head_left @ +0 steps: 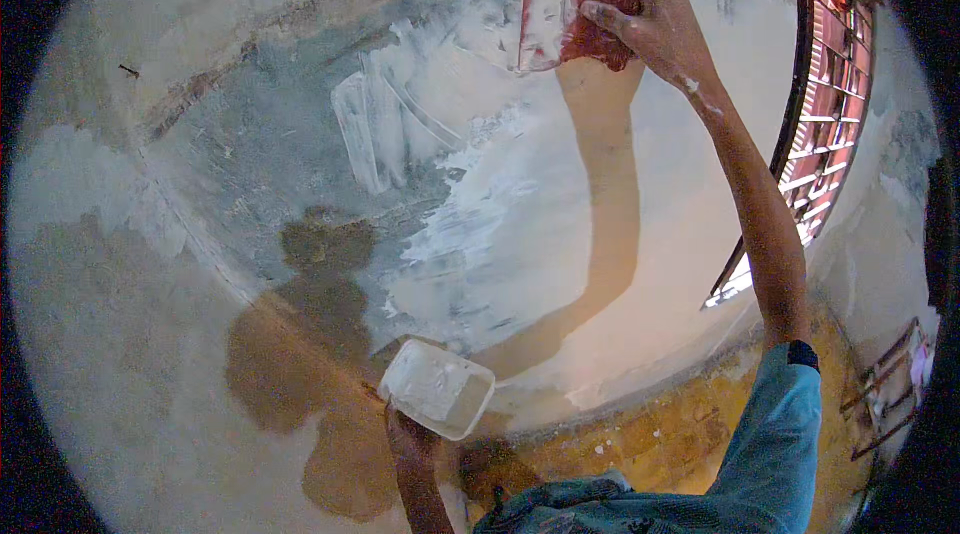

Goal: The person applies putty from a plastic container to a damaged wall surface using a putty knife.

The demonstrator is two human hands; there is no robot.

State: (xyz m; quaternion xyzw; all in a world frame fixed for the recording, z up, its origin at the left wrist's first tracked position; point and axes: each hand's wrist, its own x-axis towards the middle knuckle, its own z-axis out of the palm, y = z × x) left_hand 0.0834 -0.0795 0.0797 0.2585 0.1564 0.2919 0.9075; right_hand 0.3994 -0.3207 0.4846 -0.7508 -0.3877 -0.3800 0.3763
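Note:
High on the wall (680, 194), my right hand (662, 26) grips a red putty spreader (598, 34) with its fingers wrapped around it. White putty coats much of the spreader's broad face, and its blade is at the wall. Lower down, my left hand (405, 426) is closed around a white plastic tub (480, 404) from below, its fingers mostly hidden. White putty (425, 384) fills part of that tub. Smooth pale putty covers the wall's right part, while streaks of it (365, 129) cross the bare grey patch (270, 114) on the left.
A barred window (825, 114) with a dark frame lets in light at the right. Below the coated area runs a yellow-brown band (650, 439). A rack-like frame (890, 389) stands at the far right. Shadows of me and my arm fall across the wall.

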